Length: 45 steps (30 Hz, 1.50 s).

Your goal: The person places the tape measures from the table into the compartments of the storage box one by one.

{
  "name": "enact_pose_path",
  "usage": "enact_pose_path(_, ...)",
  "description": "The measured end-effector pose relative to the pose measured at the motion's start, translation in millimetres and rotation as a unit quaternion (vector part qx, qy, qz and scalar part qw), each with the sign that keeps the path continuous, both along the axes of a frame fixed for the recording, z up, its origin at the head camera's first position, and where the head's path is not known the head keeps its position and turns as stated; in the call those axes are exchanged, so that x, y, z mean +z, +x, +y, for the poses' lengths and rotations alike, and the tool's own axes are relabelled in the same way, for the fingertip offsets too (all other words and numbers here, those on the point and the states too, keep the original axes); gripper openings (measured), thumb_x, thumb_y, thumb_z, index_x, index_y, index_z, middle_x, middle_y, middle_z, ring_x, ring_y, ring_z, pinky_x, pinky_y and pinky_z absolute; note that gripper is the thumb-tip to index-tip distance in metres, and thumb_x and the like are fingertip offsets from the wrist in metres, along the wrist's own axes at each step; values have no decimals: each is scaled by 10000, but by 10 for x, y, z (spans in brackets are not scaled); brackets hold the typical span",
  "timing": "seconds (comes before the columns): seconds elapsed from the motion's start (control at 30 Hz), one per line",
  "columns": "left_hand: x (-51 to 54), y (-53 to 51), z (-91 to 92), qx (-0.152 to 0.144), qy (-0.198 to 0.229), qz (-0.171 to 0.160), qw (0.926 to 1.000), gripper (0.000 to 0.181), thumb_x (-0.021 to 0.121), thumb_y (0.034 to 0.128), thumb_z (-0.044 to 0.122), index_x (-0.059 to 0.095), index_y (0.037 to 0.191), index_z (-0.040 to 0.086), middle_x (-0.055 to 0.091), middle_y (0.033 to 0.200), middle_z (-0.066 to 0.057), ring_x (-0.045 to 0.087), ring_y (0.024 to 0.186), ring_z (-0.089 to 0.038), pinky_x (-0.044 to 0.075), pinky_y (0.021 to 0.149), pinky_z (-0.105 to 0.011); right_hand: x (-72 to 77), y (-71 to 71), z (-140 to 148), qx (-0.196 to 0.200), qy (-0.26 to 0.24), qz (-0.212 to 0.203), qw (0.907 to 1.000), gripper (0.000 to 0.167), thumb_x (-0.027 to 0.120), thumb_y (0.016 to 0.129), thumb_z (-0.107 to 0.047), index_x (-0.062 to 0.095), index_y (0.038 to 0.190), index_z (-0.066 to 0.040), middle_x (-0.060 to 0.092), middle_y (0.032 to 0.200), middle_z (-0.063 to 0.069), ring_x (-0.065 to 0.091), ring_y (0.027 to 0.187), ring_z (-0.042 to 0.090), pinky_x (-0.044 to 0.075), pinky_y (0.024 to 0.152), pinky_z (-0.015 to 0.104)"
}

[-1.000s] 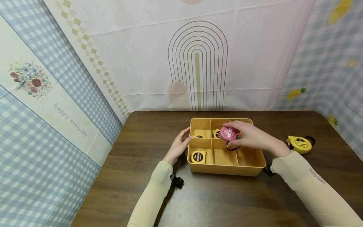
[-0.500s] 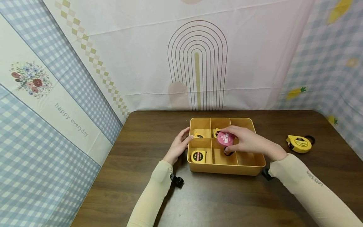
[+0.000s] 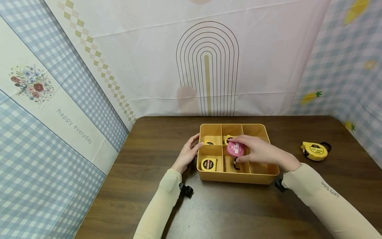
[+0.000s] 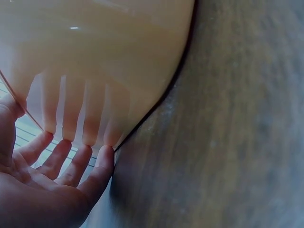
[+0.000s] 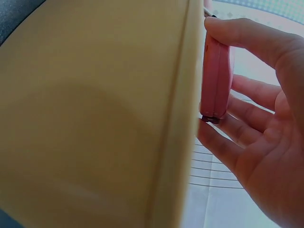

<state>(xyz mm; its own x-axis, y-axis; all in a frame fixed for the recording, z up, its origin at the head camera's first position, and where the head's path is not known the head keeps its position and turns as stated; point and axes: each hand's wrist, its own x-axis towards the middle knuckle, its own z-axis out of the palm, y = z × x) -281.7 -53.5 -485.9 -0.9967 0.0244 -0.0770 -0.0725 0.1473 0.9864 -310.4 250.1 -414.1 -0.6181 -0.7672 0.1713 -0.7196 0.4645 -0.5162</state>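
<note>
My right hand (image 3: pixel 258 150) pinches a pink tape measure (image 3: pixel 235 149) with a black wrist strap (image 3: pixel 235 164) over the front middle compartment of a yellow divided box (image 3: pixel 238 177). In the right wrist view the pink tape measure (image 5: pixel 216 78) is edge-on between thumb and fingers, beyond the box wall (image 5: pixel 90 118). At the box's left side, my left hand (image 3: pixel 188 153) holds the rim, thumb over it and fingertips against the outer wall. Yellow tape measures lie in the front left (image 3: pixel 208 164), back left (image 3: pixel 210 143) and back middle compartments; my right hand partly hides the back right one.
Another yellow tape measure (image 3: pixel 316 151) with a black strap lies on the brown wooden table (image 3: pixel 226 212), right of the box. Patterned cloth (image 3: pixel 149 66) hangs behind the table and down both sides.
My right hand has carried the pink tape measure from above the back compartments leftward and toward me, over the front middle compartment. The left hand and the box have stayed in place.
</note>
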Motion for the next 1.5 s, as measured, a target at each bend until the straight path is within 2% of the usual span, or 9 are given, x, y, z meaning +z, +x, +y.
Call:
enact_pose_path(0.23, 5, 19, -17, -90, 39, 26, 9999, 569, 577, 1041, 240, 374, 1564, 145, 447, 1541, -118, 530, 1306, -294, 524, 954, -445, -25, 54, -23, 55, -20, 61, 10000, 706, 873, 794, -261, 582, 1390, -17, 596, 1369, 160, 589, 1204, 332, 494, 972, 507)
enact_pose_path(0.57, 10, 59, -25, -84, 7, 14, 10000, 560, 586, 1038, 253, 391, 1557, 172, 460, 1533, -91, 527, 1309, -262, 525, 952, -439, -40, 131, -43, 66, -30, 130, 9999, 717, 867, 800, -292, 578, 1399, -23, 602, 1367, 139, 574, 1232, 334, 471, 998, 525)
enact_pose_path(1.03, 21, 58, -24, -86, -8, 21, 10000, 564, 583, 1038, 247, 387, 1558, 150, 462, 1531, -100, 530, 1305, -261, 529, 945, -428, -60, 149, -76, -77, 118, -183, 9997, 759, 861, 804, -291, 541, 1439, -27, 572, 1391, 158, 551, 1248, 326, 471, 1014, 506)
enact_pose_path(1.3, 21, 51, -42, -110, 35, 54, 9999, 567, 593, 1036, 266, 392, 1556, 170, 436, 1551, -90, 530, 1302, -275, 526, 948, -437, -54, 158, -101, -3, 110, 24, 9999, 744, 850, 819, -311, 546, 1426, -7, 577, 1379, 188, 557, 1239, 366, 467, 1006, 539)
enact_pose_path(1.5, 49, 56, -49, -207, 128, -62, 9997, 586, 567, 1048, 212, 339, 1578, 113, 380, 1583, -144, 501, 1330, -306, 504, 983, -480, -53, 162, -120, 1, 140, 51, 9999, 724, 849, 817, -320, 561, 1409, -18, 585, 1374, 177, 560, 1233, 356, 469, 1001, 535)
